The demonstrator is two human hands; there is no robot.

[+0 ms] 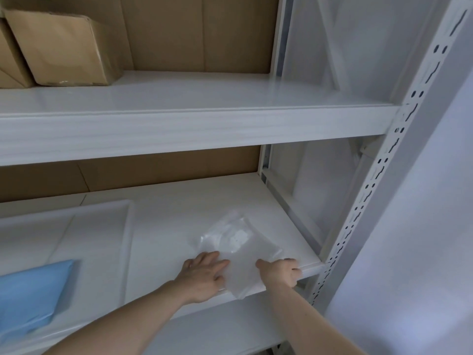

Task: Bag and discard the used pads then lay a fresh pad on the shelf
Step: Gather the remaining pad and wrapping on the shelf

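Clear crinkled plastic bag lies 12 o'clock of both hands; I see left hand flat on it, right hand pinching its edge.

Clear plastic bag on lower shelf, at 5 o'clock. Left hand flat on its near edge; right hand pinching its right corner. Blue pad at 8 o'clock. Cardboard box at 11, upper shelf.

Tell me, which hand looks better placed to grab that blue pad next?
Probably the left hand: it lies nearer the blue pad at far left. The right hand is beyond it, holding the clear bag.
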